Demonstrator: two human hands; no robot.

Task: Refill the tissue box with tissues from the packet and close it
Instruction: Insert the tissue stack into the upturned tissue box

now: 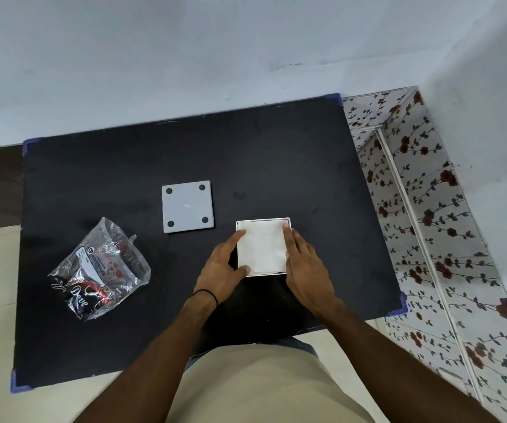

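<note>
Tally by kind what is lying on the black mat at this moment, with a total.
Tissue box, open, with tissues inside: 1
Grey square lid, four dark dots: 1
Clear plastic packet, crumpled: 1
Hands at the box: 2, left hand and right hand
Total: 5

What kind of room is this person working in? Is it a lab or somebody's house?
Most likely a home, not a lab. A low table with a black top stands against a plain painted wall, beside a surface in floral-patterned covering. On it lie ordinary household things: a tissue box and an emptied plastic packet.
</note>
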